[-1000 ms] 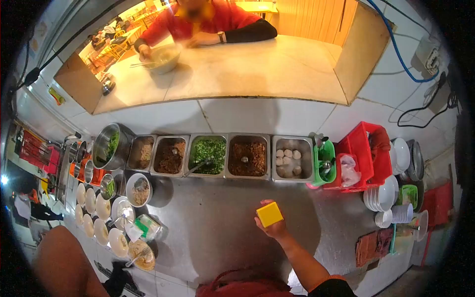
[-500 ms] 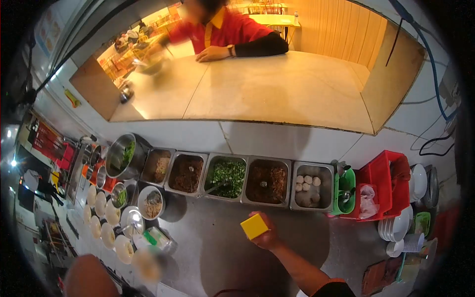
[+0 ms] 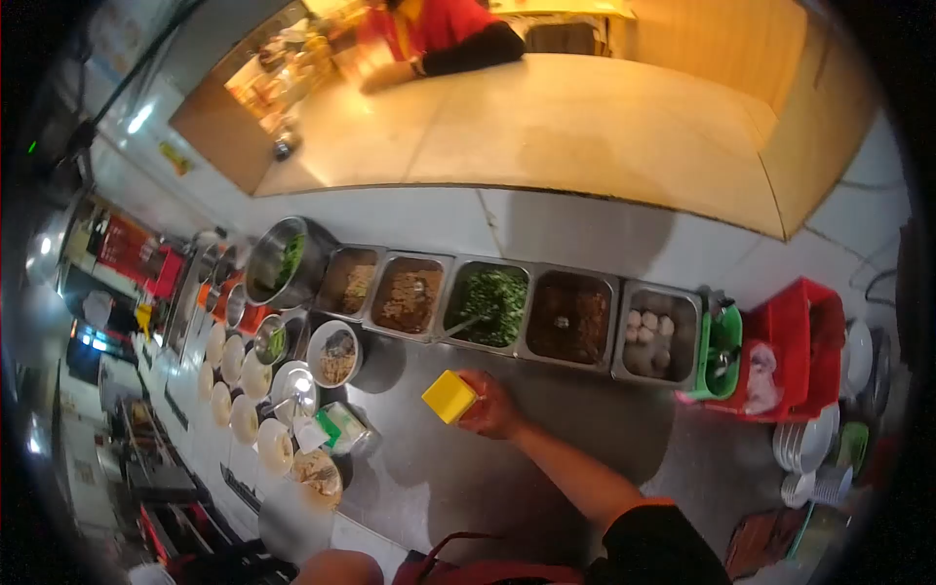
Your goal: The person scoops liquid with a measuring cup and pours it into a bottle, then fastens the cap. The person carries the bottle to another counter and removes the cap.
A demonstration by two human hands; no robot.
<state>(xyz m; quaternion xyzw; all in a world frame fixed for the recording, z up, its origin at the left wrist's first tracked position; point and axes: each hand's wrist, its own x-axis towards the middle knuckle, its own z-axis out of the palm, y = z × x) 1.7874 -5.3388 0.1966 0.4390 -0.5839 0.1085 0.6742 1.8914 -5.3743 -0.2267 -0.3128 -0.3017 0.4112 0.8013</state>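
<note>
My right hand (image 3: 490,402) reaches in from the lower right and is closed around a yellow box-shaped thing (image 3: 450,397) with plain faces. It is held above the steel counter, in front of the row of food pans. Nearest to it are a pan of chopped green onion (image 3: 492,300) and a white bowl (image 3: 341,366) of shredded food. My left hand does not show. A rounded skin-toned shape (image 3: 341,568) sits at the bottom edge, and I cannot make out which part of a body it is. A bowl of noodle-like food (image 3: 319,476) stands at the lower left.
Several pale bowls (image 3: 243,417) stand in rows at the left. A pan of pale balls (image 3: 650,336), a green basket (image 3: 722,356), red bins (image 3: 795,366) and stacked white plates (image 3: 807,441) are at the right. Behind the serving ledge (image 3: 546,127), a person in red (image 3: 444,24) leans.
The view has shifted, so the counter sits higher and further right. My right hand still holds the yellow thing, now further left over the counter. The bowl across the ledge no longer shows.
</note>
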